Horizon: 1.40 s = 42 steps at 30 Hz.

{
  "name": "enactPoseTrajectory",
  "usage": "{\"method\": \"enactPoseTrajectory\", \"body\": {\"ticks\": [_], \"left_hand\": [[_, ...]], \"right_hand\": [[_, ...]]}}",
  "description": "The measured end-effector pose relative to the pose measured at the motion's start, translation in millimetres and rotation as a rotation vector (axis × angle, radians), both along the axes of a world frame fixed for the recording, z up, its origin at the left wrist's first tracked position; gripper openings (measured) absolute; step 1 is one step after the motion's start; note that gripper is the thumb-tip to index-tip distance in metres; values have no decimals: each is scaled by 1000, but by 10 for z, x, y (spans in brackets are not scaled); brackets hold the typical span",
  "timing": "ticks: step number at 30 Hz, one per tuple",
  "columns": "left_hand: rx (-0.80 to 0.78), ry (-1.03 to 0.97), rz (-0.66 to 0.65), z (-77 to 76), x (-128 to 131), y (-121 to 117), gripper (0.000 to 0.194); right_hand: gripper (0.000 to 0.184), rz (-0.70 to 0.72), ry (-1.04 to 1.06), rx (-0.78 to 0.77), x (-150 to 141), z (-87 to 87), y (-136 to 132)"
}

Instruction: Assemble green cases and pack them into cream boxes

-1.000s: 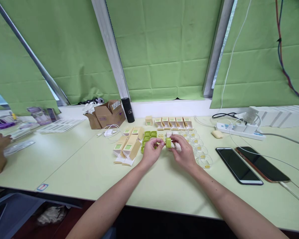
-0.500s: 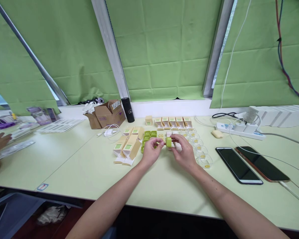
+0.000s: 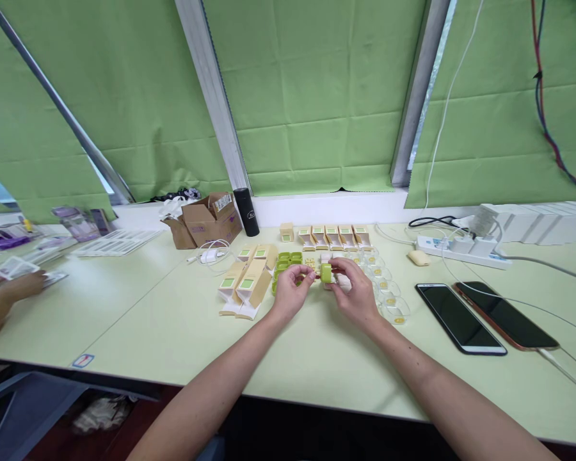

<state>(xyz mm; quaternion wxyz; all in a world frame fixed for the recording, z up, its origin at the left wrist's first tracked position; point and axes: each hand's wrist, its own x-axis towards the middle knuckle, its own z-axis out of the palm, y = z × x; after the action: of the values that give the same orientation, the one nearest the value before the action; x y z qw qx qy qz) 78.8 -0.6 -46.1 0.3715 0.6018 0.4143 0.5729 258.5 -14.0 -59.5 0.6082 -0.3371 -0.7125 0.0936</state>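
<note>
Hands at grn pc; cartons L, clr cups R, phones farther R.

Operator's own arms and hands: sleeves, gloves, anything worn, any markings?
Left hand and right hand are both ungloved. Left forearm and right forearm show no sleeve, watch or bracelet. A few small spots mark the right forearm. Rings: too small to tell.
</note>
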Motion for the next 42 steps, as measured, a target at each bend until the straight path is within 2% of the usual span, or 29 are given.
{"method": "enactPoseTrajectory", "body": {"ticks": [14, 21, 24, 27, 32, 38, 42], "left_hand": [[-21, -42, -38, 73, 5, -37, 32], [15, -24, 13, 36, -50, -8, 29], [113, 59, 88, 28, -83, -12, 24], [278, 230, 159, 58, -96, -68, 22], [492, 449, 130, 98, -82, -168, 41], [547, 545, 79, 78, -89, -166, 50], [576, 558, 69, 65, -101, -150, 52]], "right_hand": [[44, -3, 11, -11, 5, 24, -15], [42, -1, 42, 3, 24, 54, -19], [45, -5, 48, 8, 35, 51, -24], [49, -43, 12, 34, 46, 53, -35], [53, -50, -101, 136, 64, 82, -45], [37, 0, -225, 235, 79, 54, -33], [37, -29, -315, 291, 75, 36, -42]]}}
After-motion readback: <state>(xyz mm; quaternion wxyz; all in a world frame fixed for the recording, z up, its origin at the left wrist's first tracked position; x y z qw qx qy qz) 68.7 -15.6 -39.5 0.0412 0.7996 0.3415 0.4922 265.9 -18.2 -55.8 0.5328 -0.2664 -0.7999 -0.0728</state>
